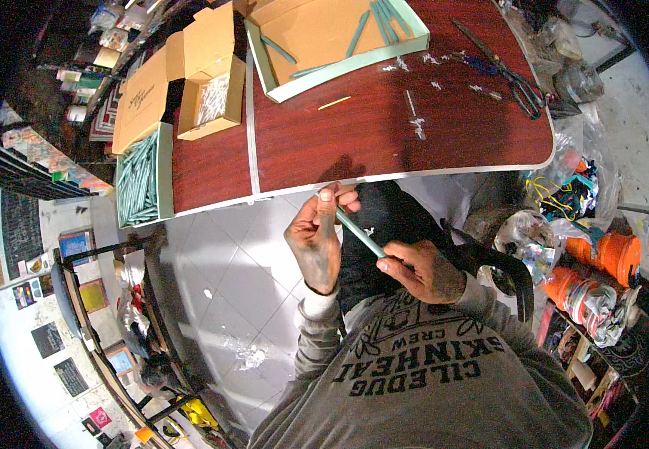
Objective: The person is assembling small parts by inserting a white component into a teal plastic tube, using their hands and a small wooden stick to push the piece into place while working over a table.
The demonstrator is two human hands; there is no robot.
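Observation:
A thin pale green stick [360,234] is held between both my hands just in front of the table edge. My left hand [315,238] pinches its upper end with thumb and fingertips. My right hand [423,269] grips its lower end. On the dark red table [384,127] lies a shallow cardboard tray [324,34] with a few green sticks in it. A box full of green sticks [139,179] sits at the table's left end.
An open cardboard box with white pieces [211,99] stands on the left part of the table. Scissors [515,78] lie at the far right, with white scraps around. Orange containers [609,254] and bags crowd the floor at right; a black chair arm [500,266] is beside me.

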